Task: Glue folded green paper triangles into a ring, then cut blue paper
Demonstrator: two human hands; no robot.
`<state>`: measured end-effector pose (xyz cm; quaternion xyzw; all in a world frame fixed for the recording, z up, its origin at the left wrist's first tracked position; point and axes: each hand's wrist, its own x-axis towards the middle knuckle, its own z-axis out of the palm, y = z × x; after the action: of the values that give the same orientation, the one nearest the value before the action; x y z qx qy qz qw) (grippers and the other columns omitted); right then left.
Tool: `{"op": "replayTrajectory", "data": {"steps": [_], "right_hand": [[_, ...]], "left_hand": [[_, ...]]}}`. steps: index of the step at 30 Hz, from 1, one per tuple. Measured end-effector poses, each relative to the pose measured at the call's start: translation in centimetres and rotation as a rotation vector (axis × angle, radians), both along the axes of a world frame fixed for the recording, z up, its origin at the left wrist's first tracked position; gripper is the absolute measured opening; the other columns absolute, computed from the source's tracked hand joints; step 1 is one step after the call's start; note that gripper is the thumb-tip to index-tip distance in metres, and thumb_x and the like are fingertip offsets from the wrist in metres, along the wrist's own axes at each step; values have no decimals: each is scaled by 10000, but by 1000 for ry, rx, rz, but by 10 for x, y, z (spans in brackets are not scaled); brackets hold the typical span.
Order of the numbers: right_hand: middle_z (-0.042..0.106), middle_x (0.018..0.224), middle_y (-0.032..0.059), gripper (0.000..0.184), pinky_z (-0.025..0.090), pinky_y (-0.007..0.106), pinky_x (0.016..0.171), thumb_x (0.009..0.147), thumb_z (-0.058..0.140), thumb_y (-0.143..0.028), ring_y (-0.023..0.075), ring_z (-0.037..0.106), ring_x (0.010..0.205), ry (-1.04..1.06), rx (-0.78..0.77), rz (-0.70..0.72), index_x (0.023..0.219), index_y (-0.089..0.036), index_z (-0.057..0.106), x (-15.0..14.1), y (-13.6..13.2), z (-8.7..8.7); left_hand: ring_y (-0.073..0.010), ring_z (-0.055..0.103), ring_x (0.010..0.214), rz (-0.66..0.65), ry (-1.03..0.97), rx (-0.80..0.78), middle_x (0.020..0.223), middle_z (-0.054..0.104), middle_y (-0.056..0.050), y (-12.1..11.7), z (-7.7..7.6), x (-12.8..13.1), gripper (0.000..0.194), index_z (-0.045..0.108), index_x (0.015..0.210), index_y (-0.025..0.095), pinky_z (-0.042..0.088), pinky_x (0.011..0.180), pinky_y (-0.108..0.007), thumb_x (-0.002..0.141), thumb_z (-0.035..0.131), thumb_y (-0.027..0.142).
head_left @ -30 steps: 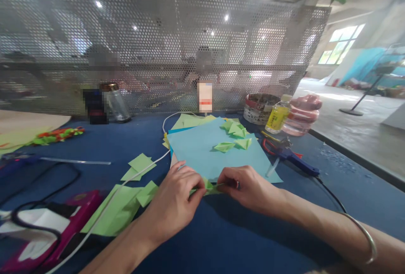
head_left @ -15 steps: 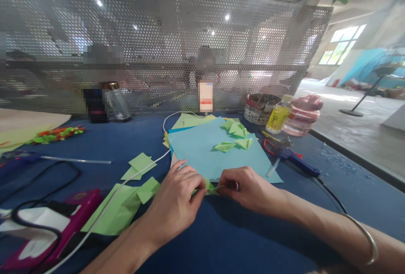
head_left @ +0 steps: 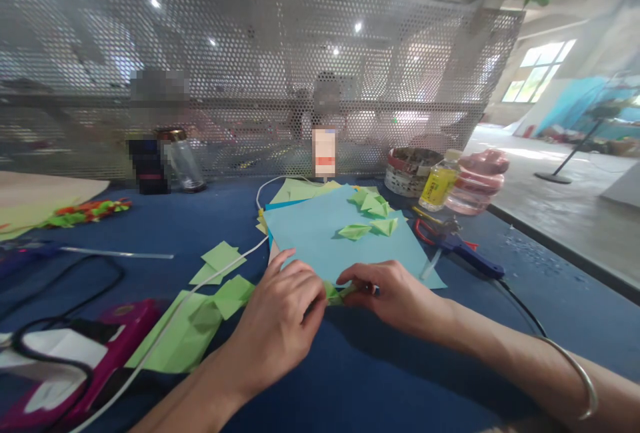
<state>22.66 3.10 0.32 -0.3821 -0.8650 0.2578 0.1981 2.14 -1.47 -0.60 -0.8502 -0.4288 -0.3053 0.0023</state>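
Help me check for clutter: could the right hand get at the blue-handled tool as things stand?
Probably yes: nothing visible blocks the way from the right hand to the blue-handled tool, though that hand's fingers are busy with green paper.

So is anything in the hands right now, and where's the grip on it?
A small green paper piece, pinched at its two ends between the left and right hand.
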Motion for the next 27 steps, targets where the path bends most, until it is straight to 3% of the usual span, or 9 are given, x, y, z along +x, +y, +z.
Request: {"op": "replayTrajectory", "data": {"steps": [6,14,17,21,23,27], "right_hand": [[705,779,31,168,430,202,624,811,674,-168,120,613,655,-8,64,74,973,-167,720,0,-1,0],[664,736,41,95,410,210,608,825,612,-85,127,587,663,-80,185,138,837,-134,693,-1,-5,2],[670,762,46,94,420,212,614,817,613,-89,133,596,674,-87,225,138,856,-140,682,0,-5,-1],[649,745,45,82,408,216,587,821,597,-91,133,581,657,-133,307,153,837,-138,663,0,-6,-3],[639,732,42,77,404,223,593,820,591,-83,141,580,678,-153,356,182,815,-140,642,-1,-8,-4],[628,740,33,87,407,249,632,826,579,-84,152,564,706,-207,442,211,792,-159,605,-3,-12,-5]], "left_hand": [[-136,541,744,-14,4,36,717,588,11,-1,-1,2,200,553,719,165,275,1060,-474,874,478,63],[-143,545,779,-44,23,52,724,581,18,-2,-4,4,179,537,749,176,258,1075,-471,883,478,73],[-135,555,790,-34,-9,18,785,593,25,-2,-7,3,152,535,898,187,247,1086,-461,864,486,47],[-155,575,867,8,-9,-14,871,620,8,-2,-11,4,387,465,1208,191,255,1084,-468,849,520,55],[-162,574,880,-1,9,-45,870,624,12,-2,-11,4,332,517,1152,213,256,1081,-472,852,534,74],[-161,556,840,-28,35,-127,765,597,31,-3,-9,6,154,592,816,211,242,1083,-470,847,536,71]]}}
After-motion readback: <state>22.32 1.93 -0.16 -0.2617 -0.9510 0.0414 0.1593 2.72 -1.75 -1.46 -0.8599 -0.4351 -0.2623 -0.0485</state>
